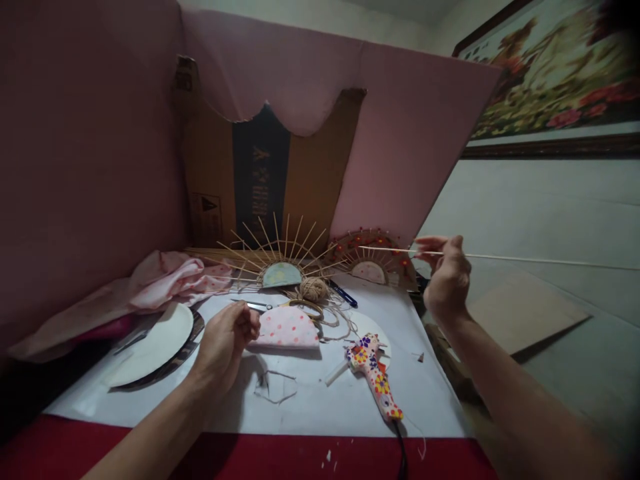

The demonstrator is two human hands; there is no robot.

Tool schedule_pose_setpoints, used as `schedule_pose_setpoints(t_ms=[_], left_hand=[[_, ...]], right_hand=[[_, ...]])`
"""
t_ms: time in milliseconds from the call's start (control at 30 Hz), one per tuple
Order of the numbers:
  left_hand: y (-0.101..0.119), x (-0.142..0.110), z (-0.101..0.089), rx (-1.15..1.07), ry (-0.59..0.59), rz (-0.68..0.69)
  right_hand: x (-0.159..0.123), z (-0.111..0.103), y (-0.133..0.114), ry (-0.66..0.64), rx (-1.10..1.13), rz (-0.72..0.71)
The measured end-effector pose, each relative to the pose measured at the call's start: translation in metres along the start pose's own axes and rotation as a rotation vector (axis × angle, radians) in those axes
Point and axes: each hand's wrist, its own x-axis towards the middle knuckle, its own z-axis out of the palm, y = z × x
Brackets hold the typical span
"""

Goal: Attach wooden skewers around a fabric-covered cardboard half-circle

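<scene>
My left hand point(225, 347) is closed at the left end of a pink polka-dotted fabric half-circle point(290, 328), gripping its edge. The half-circle casts a shadow on the white sheet below. Raised at the right, my right hand point(449, 280) pinches a long thin stick point(395, 249), which lies almost level and runs out past the right picture edge. Behind the dotted piece are scissors point(307, 308) with part of a blade showing, and a ball of twine point(314, 289). A sunburst point(283, 274) of thin sticks around a pale green half-circle stands farther back.
A flowered glue gun point(375, 377) lies at front right, its cord running off the front. Nearby are a blue pen-like tool point(344, 293) and another half-round piece with red lights point(370, 267). Pink cloth point(170, 283) and a white plate-like piece point(155, 350) occupy the left.
</scene>
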Motion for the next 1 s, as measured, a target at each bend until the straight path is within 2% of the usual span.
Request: schedule_pose_setpoints(t_ms=[133, 200, 300, 367, 500, 567, 667, 767, 900, 1000], left_hand=[[-0.002, -0.006, 0.005, 0.058, -0.056, 0.013], [-0.005, -0.009, 0.006, 0.121, -0.063, 0.009], [-0.01, -0.013, 0.008, 0.231, -0.057, 0.011], [-0.012, -0.016, 0.01, 0.289, -0.111, 0.002], [-0.014, -0.025, 0.013, 0.412, -0.392, 0.004], [-0.015, -0.029, 0.014, 0.469, -0.492, 0.016], [-0.016, -0.032, 0.014, 0.501, -0.526, 0.02], [-0.02, -0.032, 0.013, 0.52, -0.544, -0.002], [-0.026, -0.03, 0.012, 0.538, -0.59, -0.101], [-0.029, -0.031, 0.012, 0.542, -0.622, -0.145]], right_hand=[[-0.059, 0.016, -0.041, -0.318, 0.229, 0.198], [-0.081, 0.02, -0.053, -0.414, 0.329, 0.307], [-0.101, 0.02, -0.063, -0.444, 0.421, 0.416], [-0.106, 0.017, -0.066, -0.434, 0.452, 0.445], [-0.11, 0.007, -0.068, -0.401, 0.466, 0.474], [-0.114, 0.004, -0.068, -0.406, 0.483, 0.511], [-0.125, 0.004, -0.065, -0.43, 0.542, 0.582], [-0.142, 0.009, -0.058, -0.514, 0.546, 0.637], [-0.16, 0.014, -0.047, -0.638, 0.505, 0.624], [-0.165, 0.013, -0.041, -0.631, 0.519, 0.603]])
